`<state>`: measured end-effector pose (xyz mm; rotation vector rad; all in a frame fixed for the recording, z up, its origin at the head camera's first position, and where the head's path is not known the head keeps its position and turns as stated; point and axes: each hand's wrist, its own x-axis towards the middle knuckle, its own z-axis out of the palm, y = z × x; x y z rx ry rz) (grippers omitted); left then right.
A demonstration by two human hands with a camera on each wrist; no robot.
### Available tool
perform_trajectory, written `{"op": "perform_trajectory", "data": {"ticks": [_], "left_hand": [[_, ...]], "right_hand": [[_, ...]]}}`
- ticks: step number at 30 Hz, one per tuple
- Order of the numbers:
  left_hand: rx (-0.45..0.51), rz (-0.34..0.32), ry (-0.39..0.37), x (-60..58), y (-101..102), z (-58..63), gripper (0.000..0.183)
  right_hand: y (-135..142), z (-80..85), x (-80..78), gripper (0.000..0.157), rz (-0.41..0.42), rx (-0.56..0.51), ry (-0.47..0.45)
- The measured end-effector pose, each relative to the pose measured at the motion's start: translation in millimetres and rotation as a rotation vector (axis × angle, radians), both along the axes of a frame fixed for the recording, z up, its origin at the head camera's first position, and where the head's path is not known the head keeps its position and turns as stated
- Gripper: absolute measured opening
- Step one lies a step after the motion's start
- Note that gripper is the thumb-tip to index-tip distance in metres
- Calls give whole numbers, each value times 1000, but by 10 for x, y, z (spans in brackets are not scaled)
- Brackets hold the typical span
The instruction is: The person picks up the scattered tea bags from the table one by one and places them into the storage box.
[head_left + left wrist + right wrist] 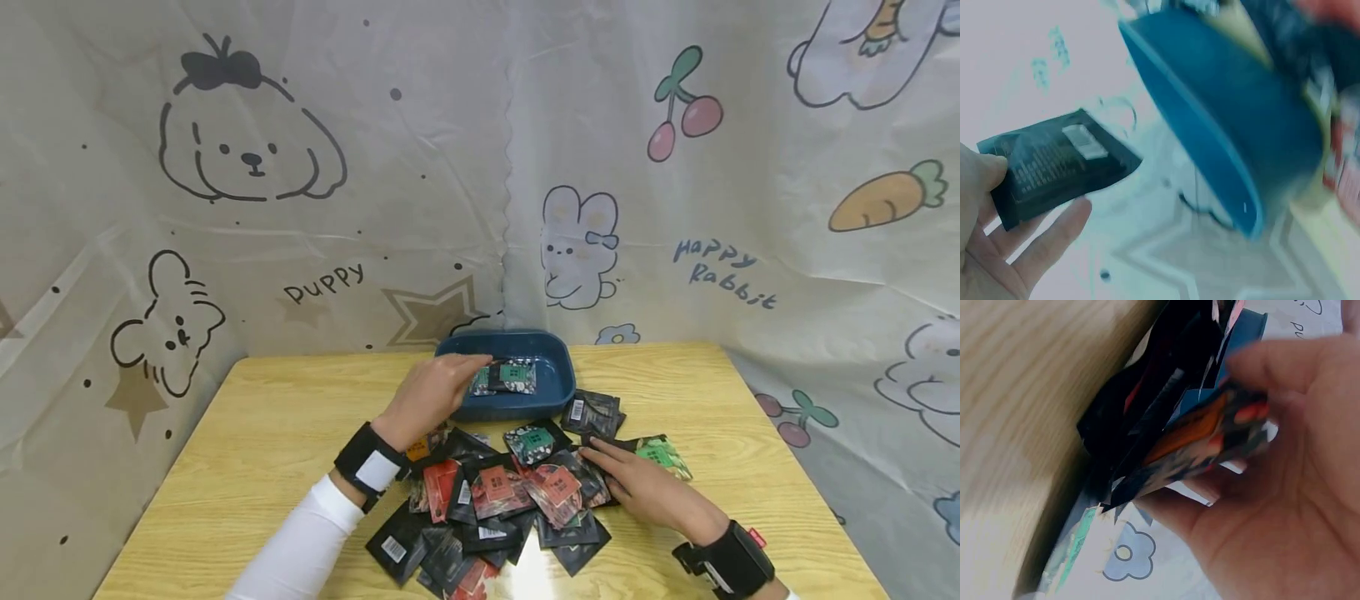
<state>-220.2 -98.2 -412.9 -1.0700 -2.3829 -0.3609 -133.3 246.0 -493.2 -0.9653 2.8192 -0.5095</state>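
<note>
My left hand [431, 396] is at the front left of a blue bin [551, 410]. In the left wrist view it grips a black sachet [1054, 165] with a white barcode label, thumb on top and fingers beneath. Sachets with green labels [517, 375] lie inside the bin. My right hand [652, 487] is over the right side of a pile of sachets [498, 487]. Its thumb and fingers pinch a sachet with an orange label [1188, 434] in the right wrist view. A green-patterned sachet [663, 456] lies right beside that hand.
The pile, mostly black, red and green sachets, spreads over the wooden table [285, 433] in front of the bin. A black sachet with a barcode [588, 411] lies by the bin's right corner. A cartoon-printed curtain [420, 208] hangs behind the table's far edge.
</note>
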Motion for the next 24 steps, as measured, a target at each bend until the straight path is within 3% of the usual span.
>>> {"op": "perform_trajectory", "data": {"ticks": [6, 12, 19, 24], "left_hand": [[41, 62, 16, -307, -72, -8, 34], [23, 84, -5, -438, -42, -180, 35], [-102, 137, -196, -457, -44, -311, 52], [-69, 75, -224, -298, 4, -244, 51]], "right_hand": [[20, -23, 23, 47, -11, -64, 109], [35, -28, 45, 40, -32, -64, 150], [9, 143, 99, 49, -33, -83, 161], [-13, 390, 90, 53, -15, -121, 225]]}}
